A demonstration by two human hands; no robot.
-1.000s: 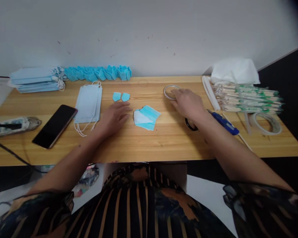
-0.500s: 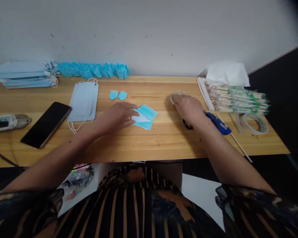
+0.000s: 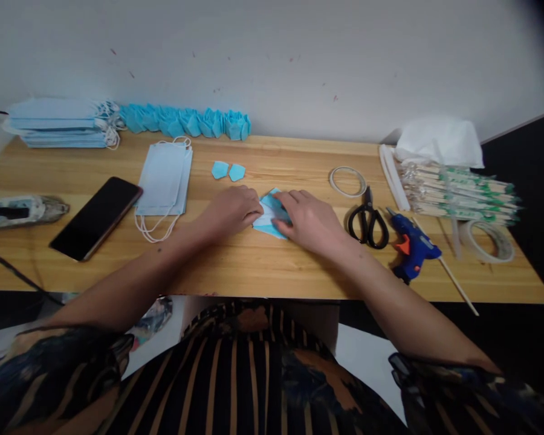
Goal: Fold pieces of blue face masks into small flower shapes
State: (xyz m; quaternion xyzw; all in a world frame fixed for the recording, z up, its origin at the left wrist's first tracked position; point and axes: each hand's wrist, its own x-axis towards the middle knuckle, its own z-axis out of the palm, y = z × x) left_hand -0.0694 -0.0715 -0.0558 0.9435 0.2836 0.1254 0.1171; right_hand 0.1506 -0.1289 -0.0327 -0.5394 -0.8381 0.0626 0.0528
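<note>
A folded piece of light-blue and white mask fabric [image 3: 271, 227] lies on the wooden table in front of me. My left hand [image 3: 233, 211] has its fingers curled and pinched at the piece's left edge. From the other side, my right hand [image 3: 312, 220] grips its right part, thumb at the near side and fingers at the far side. Two small blue five-sided cutouts [image 3: 220, 170] lie just beyond my left hand. To the right of my right hand rest black-handled scissors [image 3: 368, 226] and a thin roll of tape [image 3: 348, 182].
A blue glue gun [image 3: 412, 244] with a stick lies at right, near a wider tape roll [image 3: 487, 241] and wrapped sticks [image 3: 457, 192]. At left are a phone [image 3: 96, 217], face masks [image 3: 164, 179], a mask stack [image 3: 63, 124] and a power strip [image 3: 25, 211]. Folded blue flowers [image 3: 185, 121] line the wall.
My right hand has left the tape roll and scissors and moved left onto the fabric piece. My left hand's fingers have curled at the piece's left edge. The view has shifted slightly.
</note>
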